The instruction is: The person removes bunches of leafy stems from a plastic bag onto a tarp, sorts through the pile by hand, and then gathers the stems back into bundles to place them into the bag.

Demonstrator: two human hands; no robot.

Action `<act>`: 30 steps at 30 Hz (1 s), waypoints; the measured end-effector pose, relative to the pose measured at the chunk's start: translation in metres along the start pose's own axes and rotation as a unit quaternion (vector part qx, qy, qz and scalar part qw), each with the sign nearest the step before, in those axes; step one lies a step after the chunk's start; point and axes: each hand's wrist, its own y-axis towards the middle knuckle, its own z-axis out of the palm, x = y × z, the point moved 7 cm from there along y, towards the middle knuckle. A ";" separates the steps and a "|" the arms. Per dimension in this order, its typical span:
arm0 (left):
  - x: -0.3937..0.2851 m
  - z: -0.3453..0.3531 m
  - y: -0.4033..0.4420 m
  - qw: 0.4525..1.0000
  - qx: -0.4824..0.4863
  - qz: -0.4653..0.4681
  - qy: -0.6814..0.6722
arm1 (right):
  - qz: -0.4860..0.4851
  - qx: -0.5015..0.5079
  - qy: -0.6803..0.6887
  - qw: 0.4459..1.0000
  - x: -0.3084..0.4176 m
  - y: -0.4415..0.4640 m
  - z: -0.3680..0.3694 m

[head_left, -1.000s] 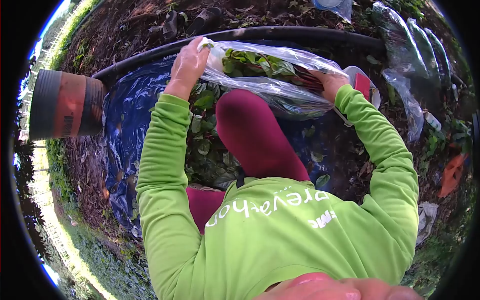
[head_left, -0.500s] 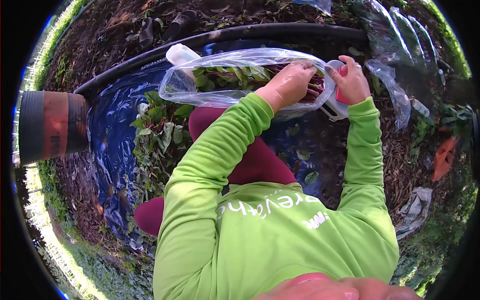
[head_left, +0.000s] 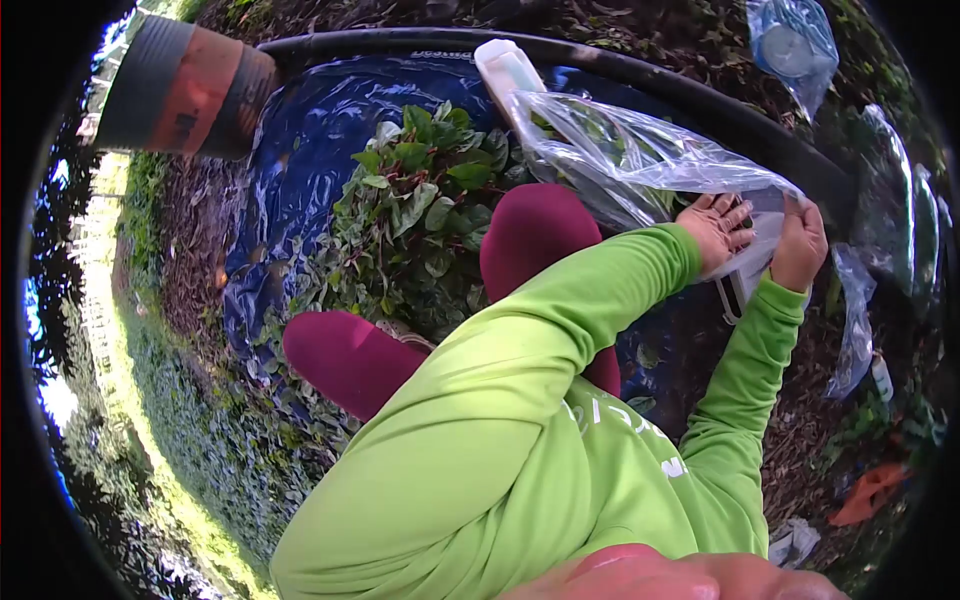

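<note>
A clear plastic bag (head_left: 660, 160) stretches out in front of my knees, with green leaves showing dimly through it. My right hand (head_left: 800, 245) pinches the bag's edge at its right end. Just left of it, my left hand (head_left: 712, 232) lies against the bag near that same end, its fingers spread and gripping nothing that I can see. Under the hands, a white plastic item (head_left: 735, 295) with a dark slot is mostly hidden. The stems inside the bag are hardly visible now.
A heap of leafy greens with reddish stems (head_left: 420, 200) lies on a blue plastic sheet (head_left: 300, 130). A black pipe (head_left: 640, 75) curves behind it. A dark pot with an orange band (head_left: 190, 90) stands at left. More plastic bags (head_left: 900, 190) lie at right.
My left hand has come away from the stems in the bag and its fingers have spread. My right hand has closed on the bag's edge. The view has turned, shifting the surroundings.
</note>
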 end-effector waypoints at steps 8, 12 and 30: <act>-0.006 -0.033 0.050 0.983 -0.030 -0.011 -0.182 | -0.058 0.039 -0.294 0.953 0.000 0.057 -0.032; -0.026 -0.112 -0.073 0.934 -0.033 0.089 -0.345 | -0.189 -0.079 -0.126 0.971 0.139 -0.019 0.005; 0.320 0.002 -0.544 0.681 -0.444 -0.579 -0.068 | -0.349 0.576 -0.202 0.711 0.140 -0.224 0.404</act>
